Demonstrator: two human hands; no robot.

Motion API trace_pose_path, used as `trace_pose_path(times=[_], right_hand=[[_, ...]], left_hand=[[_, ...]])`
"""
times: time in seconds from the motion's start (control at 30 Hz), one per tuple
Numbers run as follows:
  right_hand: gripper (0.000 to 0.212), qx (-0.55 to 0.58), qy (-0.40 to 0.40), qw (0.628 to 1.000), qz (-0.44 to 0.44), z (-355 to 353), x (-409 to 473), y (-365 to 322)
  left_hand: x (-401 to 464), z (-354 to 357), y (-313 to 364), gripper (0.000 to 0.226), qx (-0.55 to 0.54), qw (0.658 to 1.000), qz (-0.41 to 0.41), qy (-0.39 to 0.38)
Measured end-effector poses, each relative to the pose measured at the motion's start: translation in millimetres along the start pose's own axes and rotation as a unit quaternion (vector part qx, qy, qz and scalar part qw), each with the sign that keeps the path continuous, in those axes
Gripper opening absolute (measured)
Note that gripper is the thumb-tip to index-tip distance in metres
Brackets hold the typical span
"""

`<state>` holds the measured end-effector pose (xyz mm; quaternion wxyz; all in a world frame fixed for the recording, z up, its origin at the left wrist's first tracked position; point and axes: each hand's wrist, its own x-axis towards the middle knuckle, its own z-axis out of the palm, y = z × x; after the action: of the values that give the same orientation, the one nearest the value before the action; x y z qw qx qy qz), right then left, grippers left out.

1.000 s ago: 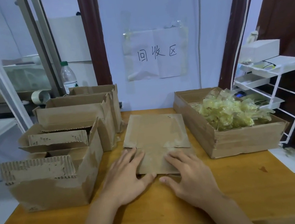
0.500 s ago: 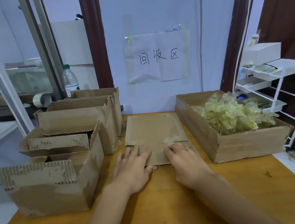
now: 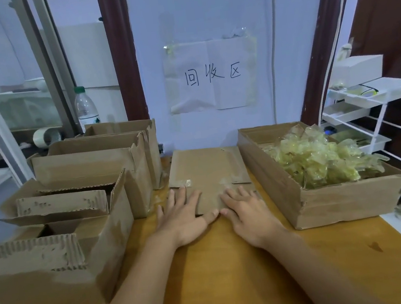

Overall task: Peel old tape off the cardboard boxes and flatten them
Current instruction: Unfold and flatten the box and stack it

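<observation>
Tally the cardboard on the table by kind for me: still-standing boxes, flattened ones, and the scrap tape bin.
Standing boxes, not flattened: 3: near, middle, far
Flattened box, under the left hand and right hand: 1
Box holding peeled tape: 1
Total: 5

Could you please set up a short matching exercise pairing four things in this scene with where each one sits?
Things:
1. flattened box
2. peeled tape
3. plastic bottle
4. paper sign

Places:
A. behind the upright boxes at the left
B. flat on the table, under the left hand and right hand
C. stuck to the wall
D. heaped in the open box at the right

Pairs: 1-B, 2-D, 3-A, 4-C
</observation>
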<state>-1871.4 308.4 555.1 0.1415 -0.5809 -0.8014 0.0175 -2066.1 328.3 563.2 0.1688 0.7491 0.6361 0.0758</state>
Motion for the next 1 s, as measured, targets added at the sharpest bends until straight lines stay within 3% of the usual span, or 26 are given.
trace_pose_path(times=[0.2, 0.57, 0.77, 0.9, 1.0], right_hand=[[0.048, 0.022, -0.013, 1.000, 0.010, -1.5, 20.3, 11.8], [0.046, 0.037, 0.014, 0.999, 0.012, 4.0, 34.2, 18.6], [0.045, 0.062, 0.062, 0.996, -0.008, 19.0, 33.2, 24.3], [0.061, 0.087, 0.056, 0.995, -0.002, 21.8, 31.4, 26.4], [0.065, 0.097, 0.059, 0.994, 0.004, 21.3, 31.3, 27.3]], left_hand=[[22.3, -1.3, -0.5, 0.067, -0.012, 1.000, -0.010, 0.014], [40.3, 1.4, -2.6, 0.066, -0.010, 1.000, -0.011, 0.027], [33.1, 10.8, 0.6, 0.060, -0.006, 0.994, 0.006, 0.108], [25.8, 4.9, 0.8, 0.055, -0.106, 0.984, 0.025, 0.143], [21.6, 2.8, -4.2, 0.066, -0.158, 0.975, 0.041, 0.151]])
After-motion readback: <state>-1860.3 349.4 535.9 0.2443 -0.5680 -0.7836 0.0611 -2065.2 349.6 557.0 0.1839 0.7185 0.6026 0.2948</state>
